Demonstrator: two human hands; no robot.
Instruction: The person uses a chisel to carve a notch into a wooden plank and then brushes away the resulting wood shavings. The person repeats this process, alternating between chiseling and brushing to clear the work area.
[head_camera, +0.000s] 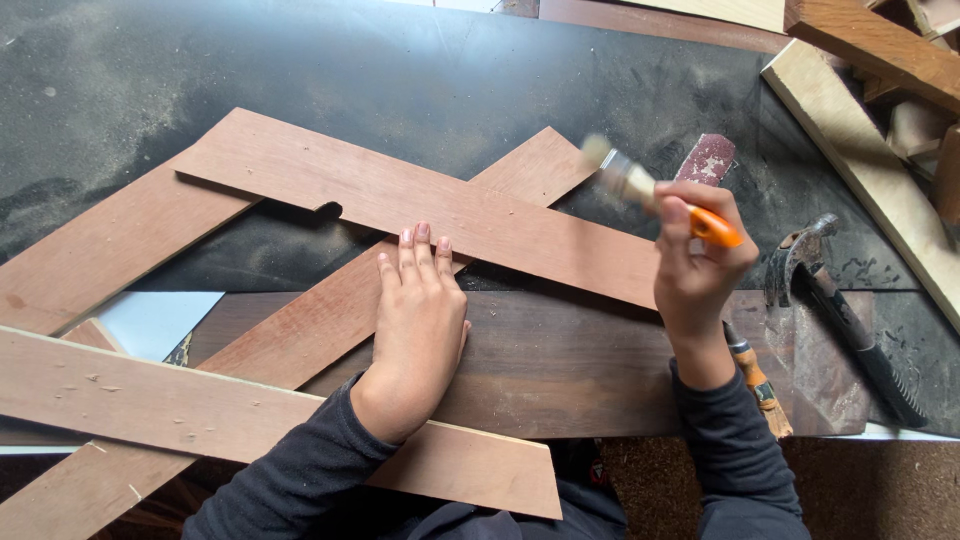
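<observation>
The left hand (420, 325) lies flat, palm down, fingers together and stretched out, pressing on the crossed boards. Its fingertips reach the lower edge of the long reddish board (420, 205), which runs slantwise over the others; the palm rests on a second reddish board (300, 325) that passes under the long board and climbs toward the upper right. The right hand (700, 255) is closed in a fist around the orange handle of a paintbrush (660, 195). The brush is blurred, its pale bristles held over the right end of the long board; whether they touch the wood cannot be told.

Below the long board, under both wrists, lies a dark brown plank (560, 370). Left of the long board's lower end another reddish strip (100, 250) slants down to the left, and nearest the person a pale board (200, 415) crosses the lot. Both forearms are in dark sleeves.

Just right of the long board's end, beyond the brush, a scrap of reddish sandpaper (708, 158) lies on the dusty black counter (400, 70). Further right a hammer (840, 310) with a black grip rests on the counter, and by the right wrist a tool with a wooden handle (758, 385) lies on the dark plank. Far right of the long board, pale timber offcuts (880, 170) are stacked.
</observation>
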